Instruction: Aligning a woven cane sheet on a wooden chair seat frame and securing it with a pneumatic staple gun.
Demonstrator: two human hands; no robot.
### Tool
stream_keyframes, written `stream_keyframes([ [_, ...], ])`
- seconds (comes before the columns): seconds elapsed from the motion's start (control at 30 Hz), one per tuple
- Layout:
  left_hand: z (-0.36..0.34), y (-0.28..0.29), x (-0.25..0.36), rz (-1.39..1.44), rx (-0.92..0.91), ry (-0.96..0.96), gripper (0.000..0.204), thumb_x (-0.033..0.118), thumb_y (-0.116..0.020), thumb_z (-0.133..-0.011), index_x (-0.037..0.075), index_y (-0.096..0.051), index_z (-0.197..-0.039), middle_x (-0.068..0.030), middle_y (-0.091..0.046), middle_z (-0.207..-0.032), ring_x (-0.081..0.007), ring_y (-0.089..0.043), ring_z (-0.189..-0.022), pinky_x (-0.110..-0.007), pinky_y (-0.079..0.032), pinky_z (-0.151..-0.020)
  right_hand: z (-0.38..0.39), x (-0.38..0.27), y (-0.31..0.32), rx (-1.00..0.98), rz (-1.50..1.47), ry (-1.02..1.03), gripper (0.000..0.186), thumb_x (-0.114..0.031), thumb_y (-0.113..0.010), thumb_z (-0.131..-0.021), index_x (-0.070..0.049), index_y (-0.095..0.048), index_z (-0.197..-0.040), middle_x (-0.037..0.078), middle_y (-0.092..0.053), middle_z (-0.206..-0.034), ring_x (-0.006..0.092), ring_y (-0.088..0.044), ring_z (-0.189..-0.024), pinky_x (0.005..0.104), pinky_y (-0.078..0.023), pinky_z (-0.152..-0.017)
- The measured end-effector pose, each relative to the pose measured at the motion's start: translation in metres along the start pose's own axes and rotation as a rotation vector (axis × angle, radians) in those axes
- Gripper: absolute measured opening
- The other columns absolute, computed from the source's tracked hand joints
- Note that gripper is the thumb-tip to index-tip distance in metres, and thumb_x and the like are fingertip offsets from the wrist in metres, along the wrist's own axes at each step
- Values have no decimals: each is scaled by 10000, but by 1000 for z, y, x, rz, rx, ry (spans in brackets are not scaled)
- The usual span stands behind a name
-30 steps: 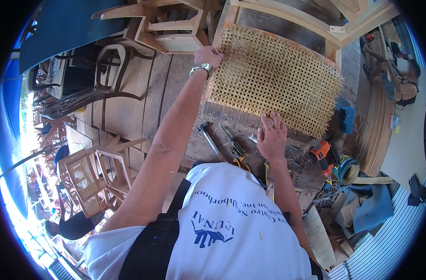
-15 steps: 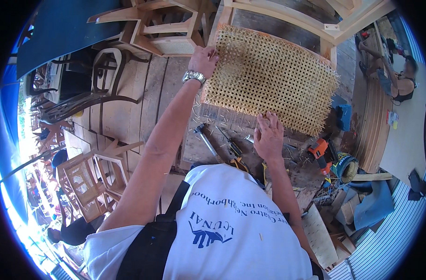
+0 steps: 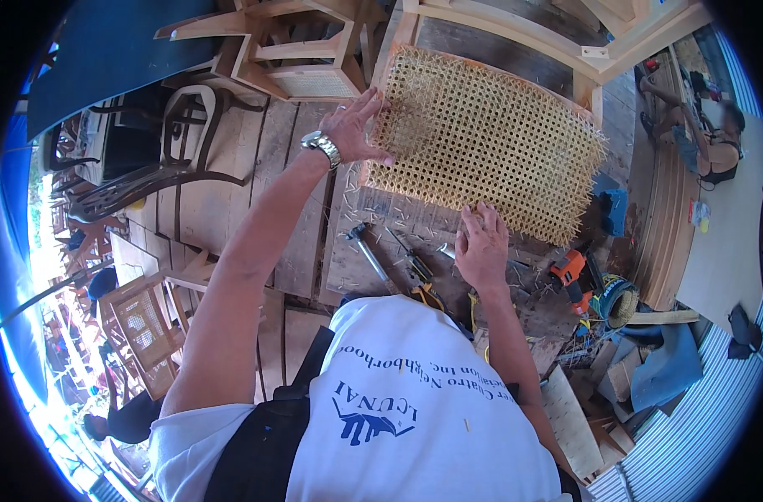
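A panel of woven cane webbing (image 3: 490, 142) lies over the seat of a pale wooden chair frame (image 3: 515, 33), its strand ends frayed along the right side. At its left edge my left hand (image 3: 355, 130), with a metal watch above it, has its fingers spread and touches the cane. My right hand (image 3: 482, 247) rests with its fingertips on the near edge of the webbing, fingers stretched out. Neither hand holds anything. Close to my right hand on the planks lie a hammer (image 3: 369, 253) and a screwdriver (image 3: 417, 261).
An orange power tool (image 3: 571, 272) lies at the right beside a round container (image 3: 617, 299). Unfinished wooden chairs (image 3: 302, 54) stand at the far left, and dark carved chairs (image 3: 168, 163) to the left. A person (image 3: 716, 146) sits at the far right. Cane scraps litter the planks.
My left hand has opened from a closed pose at the webbing's left edge, its fingers now spread, and its wrist has shifted left. My right hand stays in place.
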State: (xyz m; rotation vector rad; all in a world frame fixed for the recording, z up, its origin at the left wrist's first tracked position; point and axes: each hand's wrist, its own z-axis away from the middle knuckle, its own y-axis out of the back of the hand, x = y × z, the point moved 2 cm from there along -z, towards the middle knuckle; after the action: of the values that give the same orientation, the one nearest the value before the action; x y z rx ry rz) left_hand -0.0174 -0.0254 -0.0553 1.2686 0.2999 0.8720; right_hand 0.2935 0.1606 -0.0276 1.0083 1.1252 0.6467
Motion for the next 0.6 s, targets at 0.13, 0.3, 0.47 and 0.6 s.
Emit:
stream_keyframes([
  [0.13,2,0,1,32,-54,4,1411,800,-865,-425,312,-264,-1605,8,-136,-1719,-425,-308,-1504,-648,-365,-1150,-1,0,-1,-6,8,-3,468,-156,-680,-863,-88,-639,-1324,161,-514,-1411,365,-460,-1362,513,-359,-1115],
  [0.3,4,1,7,-15,-111,50,1429,782,-879,-427,331,-224,-1614,-24,-115,-1721,-436,-304,-1502,-649,-371,-1147,0,1,-2,-27,14,-15,467,-157,-671,-873,-89,-633,-1332,165,-516,-1418,372,-459,-1362,520,-355,-1118],
  [0.47,6,3,13,-47,-110,28,1396,761,-888,-437,346,-246,-1604,-84,-129,-1714,-438,-342,-1483,-643,-402,-1124,2,3,2,-34,-5,-26,476,-155,-669,-869,-85,-629,-1338,166,-515,-1420,372,-457,-1363,518,-356,-1113],
  [0.6,6,7,12,63,-22,-37,1297,670,-929,-430,339,-357,-1546,-139,-223,-1687,-449,-475,-1393,-582,-453,-1098,6,3,-2,46,15,16,513,-156,-679,-836,-83,-622,-1341,171,-514,-1424,373,-441,-1381,523,-368,-1085],
])
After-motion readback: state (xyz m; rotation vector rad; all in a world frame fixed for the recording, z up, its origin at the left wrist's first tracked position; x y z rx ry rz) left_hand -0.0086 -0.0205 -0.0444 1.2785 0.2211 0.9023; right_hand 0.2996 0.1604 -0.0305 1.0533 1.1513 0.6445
